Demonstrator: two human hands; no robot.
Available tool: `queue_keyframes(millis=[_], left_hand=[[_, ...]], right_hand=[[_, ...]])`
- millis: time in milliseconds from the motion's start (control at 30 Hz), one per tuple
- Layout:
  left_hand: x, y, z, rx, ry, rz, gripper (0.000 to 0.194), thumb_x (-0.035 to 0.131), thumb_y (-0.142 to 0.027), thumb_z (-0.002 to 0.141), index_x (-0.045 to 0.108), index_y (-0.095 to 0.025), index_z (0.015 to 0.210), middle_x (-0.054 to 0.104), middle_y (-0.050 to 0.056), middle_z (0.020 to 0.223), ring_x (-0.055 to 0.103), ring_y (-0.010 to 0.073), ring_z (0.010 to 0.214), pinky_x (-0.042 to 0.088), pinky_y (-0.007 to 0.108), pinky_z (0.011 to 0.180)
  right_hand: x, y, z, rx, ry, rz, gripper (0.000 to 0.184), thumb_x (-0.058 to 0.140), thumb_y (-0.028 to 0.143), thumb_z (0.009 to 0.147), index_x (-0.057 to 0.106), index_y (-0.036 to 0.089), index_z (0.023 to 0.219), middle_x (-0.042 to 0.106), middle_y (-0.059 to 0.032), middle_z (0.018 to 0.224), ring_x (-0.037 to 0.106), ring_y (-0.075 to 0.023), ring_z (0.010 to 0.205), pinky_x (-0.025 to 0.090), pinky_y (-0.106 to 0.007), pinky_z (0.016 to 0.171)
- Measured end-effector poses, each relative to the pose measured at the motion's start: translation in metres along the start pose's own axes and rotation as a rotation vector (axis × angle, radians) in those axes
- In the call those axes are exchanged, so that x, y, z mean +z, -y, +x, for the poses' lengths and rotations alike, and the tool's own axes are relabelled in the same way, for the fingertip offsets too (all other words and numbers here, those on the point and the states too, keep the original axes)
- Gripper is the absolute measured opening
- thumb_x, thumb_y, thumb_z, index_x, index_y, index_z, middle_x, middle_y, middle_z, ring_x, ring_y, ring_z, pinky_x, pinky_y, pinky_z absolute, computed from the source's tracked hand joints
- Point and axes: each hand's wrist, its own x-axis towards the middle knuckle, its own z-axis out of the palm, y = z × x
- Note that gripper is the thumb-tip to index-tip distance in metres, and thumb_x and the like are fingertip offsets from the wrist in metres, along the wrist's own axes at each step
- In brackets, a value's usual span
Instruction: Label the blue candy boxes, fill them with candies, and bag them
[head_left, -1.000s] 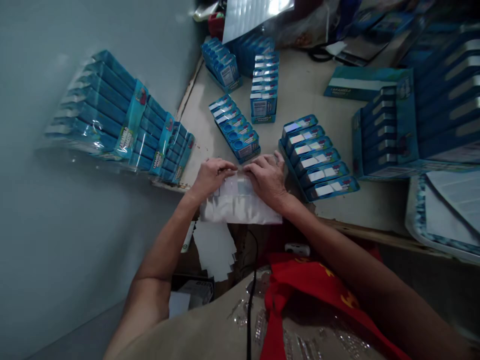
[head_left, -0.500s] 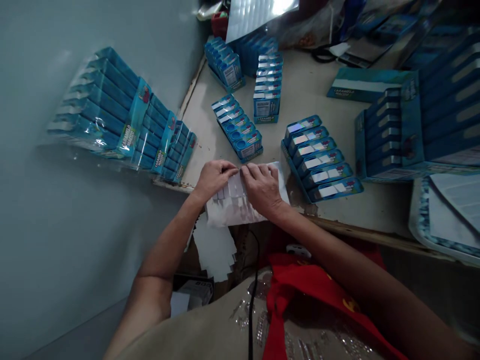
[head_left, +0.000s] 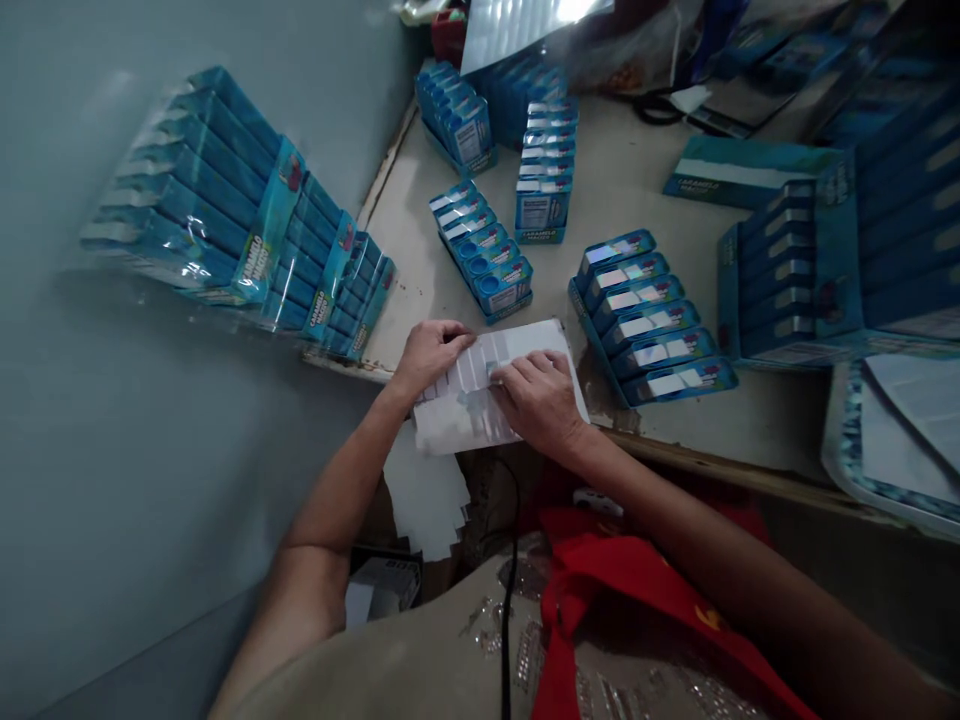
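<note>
A white sheet of stickers [head_left: 457,425] with pale rectangular labels lies at the table's front edge, jutting slightly over it. My left hand [head_left: 431,355] pinches the sheet's upper left edge between thumb and curled fingers. Over the sheet's right half, my right hand [head_left: 538,400] has its fingertips pinched together at a small shiny sticker [head_left: 492,368], mostly covered by the fingers. Just beyond the hands stands a tray of blue boxes [head_left: 484,255], some with white strips and some showing a round mark. Right of the sheet is another tray of blue boxes [head_left: 652,320], each with a shiny strip.
Wrapped stacks of blue cartons [head_left: 247,215] stand against the left wall. More blue trays [head_left: 546,170] are farther back. Larger blue cartons [head_left: 795,260] and a patterned tray with papers [head_left: 840,430] are on the right. Below the table edge hang white paper sheets [head_left: 427,500].
My right hand has moved right and slightly down across the sheet, uncovering more of its labels and upper right part. My left hand stays at the upper left edge.
</note>
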Motion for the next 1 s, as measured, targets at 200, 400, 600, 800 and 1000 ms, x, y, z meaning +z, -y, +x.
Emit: queue_keyframes(millis=[200, 400, 600, 800, 1000], left_hand=[[0.029, 0.008, 0.003, 0.126, -0.107, 0.149, 0.018, 0.07, -0.023, 0.094, 0.086, -0.019, 0.1, 0.081, 0.012, 0.112, 0.072, 0.0283, 0.11, 0.054, 0.039, 0.105], [0.03, -0.001, -0.004, 0.041, -0.326, -0.232, 0.031, 0.073, -0.049, 0.101, 0.081, -0.02, 0.108, 0.079, 0.012, 0.116, 0.073, 0.0259, 0.109, 0.058, 0.038, 0.099], [0.013, -0.023, -0.003, -0.17, -0.031, -0.828, 0.069, 0.069, -0.087, 0.09, 0.075, -0.018, 0.094, 0.081, 0.01, 0.091, 0.077, 0.0189, 0.082, 0.06, 0.027, 0.074], [0.013, -0.023, 0.006, -0.198, -0.122, -0.936, 0.046, 0.099, -0.053, 0.074, 0.072, -0.017, 0.085, 0.078, 0.003, 0.08, 0.069, 0.0114, 0.067, 0.056, 0.023, 0.068], [-0.019, -0.02, 0.048, -0.216, -0.16, -0.839, 0.033, 0.095, -0.039, 0.083, 0.072, -0.016, 0.077, 0.075, 0.002, 0.073, 0.063, 0.0087, 0.061, 0.051, 0.022, 0.062]], right_hand=[[-0.055, 0.016, 0.008, 0.236, 0.029, 0.32, 0.013, 0.072, 0.035, 0.099, 0.074, 0.025, 0.091, 0.065, 0.0008, 0.064, 0.059, -0.0186, 0.064, 0.038, -0.033, 0.073], [-0.111, -0.004, 0.071, 0.486, 0.076, 0.904, 0.033, 0.086, 0.052, 0.086, 0.07, 0.024, 0.079, 0.062, 0.0001, 0.066, 0.056, -0.0164, 0.058, 0.042, -0.03, 0.054], [-0.095, -0.029, 0.124, 0.574, 0.154, 1.012, 0.042, 0.097, 0.051, 0.073, 0.069, 0.02, 0.07, 0.06, 0.0001, 0.065, 0.047, -0.0107, 0.056, 0.04, -0.027, 0.051], [-0.085, -0.032, 0.139, 0.621, 0.146, 0.92, 0.032, 0.093, 0.037, 0.08, 0.07, 0.016, 0.072, 0.054, 0.0026, 0.059, 0.039, -0.0081, 0.056, 0.03, -0.028, 0.054], [-0.059, -0.054, 0.179, 0.594, 0.084, 0.819, 0.029, 0.089, 0.036, 0.081, 0.073, 0.012, 0.076, 0.057, 0.0017, 0.061, 0.054, -0.0111, 0.057, 0.047, -0.028, 0.058]])
